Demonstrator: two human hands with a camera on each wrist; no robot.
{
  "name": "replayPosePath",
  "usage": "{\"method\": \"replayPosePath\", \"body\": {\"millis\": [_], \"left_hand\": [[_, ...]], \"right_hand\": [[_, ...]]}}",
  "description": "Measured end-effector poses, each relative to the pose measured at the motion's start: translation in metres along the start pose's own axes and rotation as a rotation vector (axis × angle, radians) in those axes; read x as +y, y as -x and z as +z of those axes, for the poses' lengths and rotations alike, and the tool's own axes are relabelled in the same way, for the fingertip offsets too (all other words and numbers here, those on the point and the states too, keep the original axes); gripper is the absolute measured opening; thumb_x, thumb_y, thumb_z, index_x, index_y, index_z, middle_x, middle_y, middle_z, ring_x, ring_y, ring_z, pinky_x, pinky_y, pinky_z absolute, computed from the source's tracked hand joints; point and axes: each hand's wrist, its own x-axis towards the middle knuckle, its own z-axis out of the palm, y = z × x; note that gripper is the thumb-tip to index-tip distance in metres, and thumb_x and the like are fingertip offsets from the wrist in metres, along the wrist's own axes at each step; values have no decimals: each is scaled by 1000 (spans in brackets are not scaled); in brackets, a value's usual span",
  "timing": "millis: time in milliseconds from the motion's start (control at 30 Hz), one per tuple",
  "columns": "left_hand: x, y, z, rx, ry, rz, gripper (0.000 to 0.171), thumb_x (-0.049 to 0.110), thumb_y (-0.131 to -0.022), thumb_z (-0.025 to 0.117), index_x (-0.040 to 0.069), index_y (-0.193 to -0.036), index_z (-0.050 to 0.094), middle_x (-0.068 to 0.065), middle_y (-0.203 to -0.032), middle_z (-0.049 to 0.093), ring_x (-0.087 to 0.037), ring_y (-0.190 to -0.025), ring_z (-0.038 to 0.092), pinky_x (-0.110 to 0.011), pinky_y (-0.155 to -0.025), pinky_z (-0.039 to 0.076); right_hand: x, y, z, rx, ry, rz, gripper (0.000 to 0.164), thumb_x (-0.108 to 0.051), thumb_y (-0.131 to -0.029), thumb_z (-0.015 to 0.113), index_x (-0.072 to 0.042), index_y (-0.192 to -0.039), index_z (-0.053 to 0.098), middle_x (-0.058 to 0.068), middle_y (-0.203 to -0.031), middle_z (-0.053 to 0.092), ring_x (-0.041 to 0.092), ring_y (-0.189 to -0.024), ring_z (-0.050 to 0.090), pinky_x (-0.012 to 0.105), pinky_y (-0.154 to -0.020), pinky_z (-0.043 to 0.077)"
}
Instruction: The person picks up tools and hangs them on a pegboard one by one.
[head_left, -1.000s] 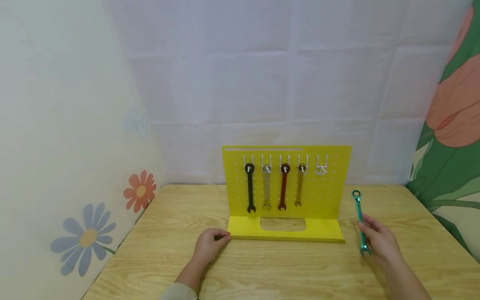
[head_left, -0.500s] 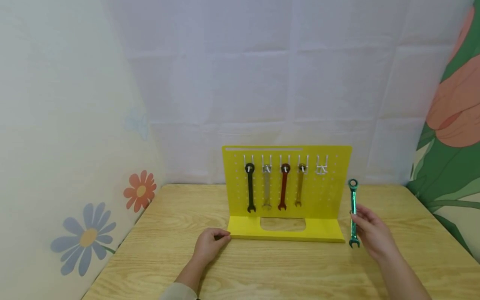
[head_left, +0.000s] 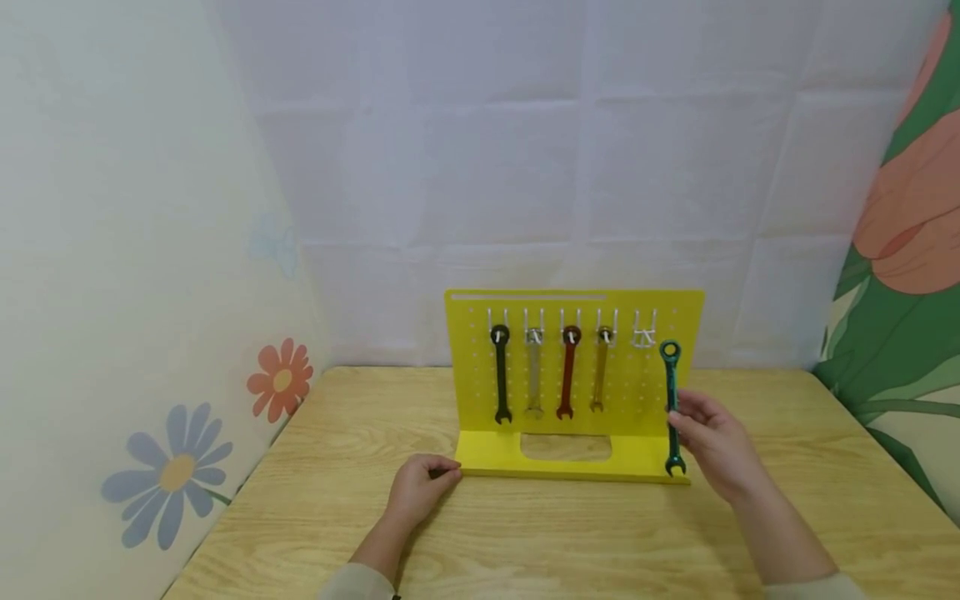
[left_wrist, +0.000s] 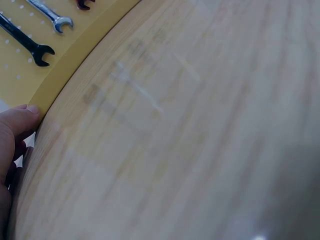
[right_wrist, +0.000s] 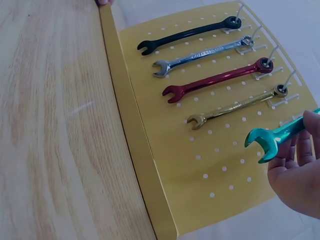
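My right hand (head_left: 716, 446) pinches a green combination wrench (head_left: 672, 408) upright by its shank, ring end up, in front of the right side of a yellow pegboard (head_left: 637, 400). In the right wrist view the green wrench's open end (right_wrist: 265, 142) points toward the board's base. A bare hook (head_left: 643, 337) is just left of its ring. Black (head_left: 502, 379), silver (head_left: 533, 375), red (head_left: 567, 379) and gold (head_left: 600, 375) wrenches hang from the other hooks. My left hand (head_left: 420, 492) holds the base's front left corner between thumb and fingers; in the left wrist view the thumb (left_wrist: 22, 117) lies against its edge.
The pegboard stands on a wood-grain table (head_left: 555, 542) near a white cloth backdrop (head_left: 495, 183). A flower-printed wall (head_left: 172, 292) is on the left, and another printed panel (head_left: 900, 333) on the right.
My right hand has carried the green wrench left and up, from beside the pegboard to in front of its right edge. The wrench has turned more upright. My left hand has stayed at the corner.
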Motion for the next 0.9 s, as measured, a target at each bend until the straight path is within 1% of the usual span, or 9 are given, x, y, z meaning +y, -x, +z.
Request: {"method": "replayPosePath", "body": {"millis": [100, 167, 300, 367, 533, 733, 900], "left_hand": [[0, 0, 0, 2, 2, 3, 5, 15, -84, 76, 10, -86, 78, -1, -91, 75, -14, -87, 66, -31, -80, 52], [1, 0, 0, 1, 3, 2, 6, 15, -84, 76, 10, -86, 78, -1, -91, 75, -14, -87, 66, -31, -80, 52], [1, 1, 0, 1, 2, 2, 6, 15, -84, 76, 10, -86, 78, -1, -91, 75, -14, -87, 66, -31, -79, 52], [0, 0, 0, 3, -1, 6, 5, 15, -85, 76, 10, -86, 78, -1, -91, 75, -14, -87, 66, -31, -79, 52], [-1, 1, 0, 5, -5, 17, 4, 14, -84, 76, 11, -86, 77, -2, -91, 75, -14, -86, 66, -31, -78, 52], [0, 1, 0, 7, -2, 10, 6, 16, -84, 77, 10, -85, 78, -1, -90, 75, -14, -86, 66, -30, -78, 52], [0, 1, 0, 8, 7, 2, 9, 17, -83, 78, 8, -85, 77, -1, -89, 75, -13, -85, 66, -29, -77, 52]], "right_hand": [[-1, -4, 6, -8, 16, -1, 28, -4, -98, 56, -32, -103, 60, -15, -94, 59, 1, -87, 56, 16, -77, 49], [-3, -6, 9, -12, 42, 10, 25, -6, -98, 56, -30, -106, 58, -15, -95, 58, 1, -88, 56, 16, -78, 49], [-5, -12, 11, -6, 89, 56, 20, -8, -99, 55, -21, -114, 53, -15, -96, 56, 1, -90, 54, 17, -81, 49], [-4, -15, 12, -2, 98, 71, 20, -8, -99, 55, -18, -116, 51, -15, -95, 55, 1, -90, 53, 17, -81, 49], [-1, -22, 13, -2, 108, 86, 25, -7, -99, 54, -12, -123, 48, -15, -95, 54, 0, -89, 53, 18, -81, 48], [1, -31, 16, 11, 149, 112, 41, -8, -101, 52, 1, -138, 38, -14, -97, 53, 0, -89, 53, 17, -81, 47], [3, -40, 17, 26, 158, 139, 45, -9, -102, 50, 3, -142, 33, -15, -98, 54, -1, -90, 53, 18, -81, 47]]}}
